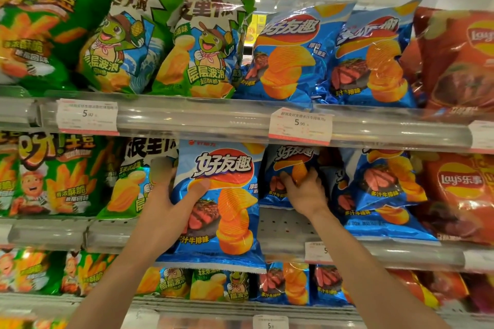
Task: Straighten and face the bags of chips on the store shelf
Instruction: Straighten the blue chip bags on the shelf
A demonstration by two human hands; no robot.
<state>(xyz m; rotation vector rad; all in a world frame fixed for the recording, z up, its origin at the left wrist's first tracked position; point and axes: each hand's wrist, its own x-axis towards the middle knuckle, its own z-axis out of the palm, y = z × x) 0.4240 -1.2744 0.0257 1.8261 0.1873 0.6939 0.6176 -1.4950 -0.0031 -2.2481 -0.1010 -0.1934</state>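
My left hand (171, 195) grips the left edge of a blue bag of ridged chips (227, 195), thumb on its front, holding it upright out in front of the middle shelf. My right hand (302, 189) reaches deeper into the same shelf and grips a second blue bag (291, 157) that stands further back in shadow. To the right, more blue bags (385, 187) lean and overlap at angles. The shelf floor (283, 224) under my right wrist shows bare perforated metal.
Green bags (61, 176) fill the left of the middle shelf, red Lay's bags (459, 189) the right. The upper shelf carries green, blue and red bags behind a clear rail (187, 115) with price tags. A lower shelf holds more bags.
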